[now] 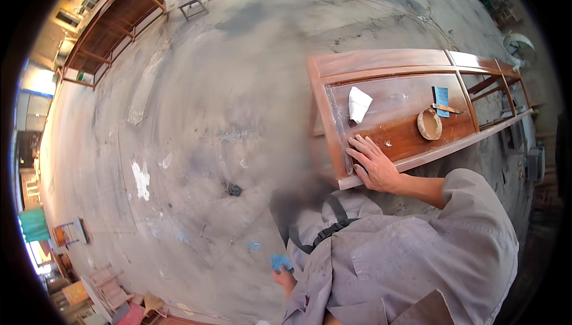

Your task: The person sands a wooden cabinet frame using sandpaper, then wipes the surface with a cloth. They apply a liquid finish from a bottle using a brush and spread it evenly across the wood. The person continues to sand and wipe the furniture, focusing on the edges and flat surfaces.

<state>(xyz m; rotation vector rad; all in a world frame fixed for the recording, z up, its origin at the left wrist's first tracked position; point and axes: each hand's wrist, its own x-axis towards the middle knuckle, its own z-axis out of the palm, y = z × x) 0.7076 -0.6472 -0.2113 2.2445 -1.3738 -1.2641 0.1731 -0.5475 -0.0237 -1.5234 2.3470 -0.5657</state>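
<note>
Taking the long wooden cabinet frame (411,95) at the right as the landmark: far off to its upper left, across the stained concrete floor (196,116), another tall wooden frame (113,24) lies flat, with a small stool (193,0) beside it. Down at the lower left, well apart from the cabinet, chairs and painted pieces are stacked.

Below the cabinet's near end, the left hand (285,277) hangs low beside the grey shirt, its fingers closed around a small blue piece (280,262), most likely a folded sheet of sandpaper; the grip itself is partly hidden, so how tightly it pinches cannot be told.

The right hand (370,163) lies flat on the cabinet's near corner, fingers spread and pressed on the reddish panel just inside the end rail. It holds nothing. Further along the same panel lie a crumpled white rag (358,104), then a shallow round bowl (429,124), and beyond it a putty knife (447,109) resting across a blue sheet (441,99).

Judging from the pale, dull streak along the end rail, the flat hand seems to be feeling the surface. To do that well, sweep the fingertips slowly with the grain, lightly, so rough patches register, and keep the abrasive folded flat for rubbing only where roughness is felt.
</note>
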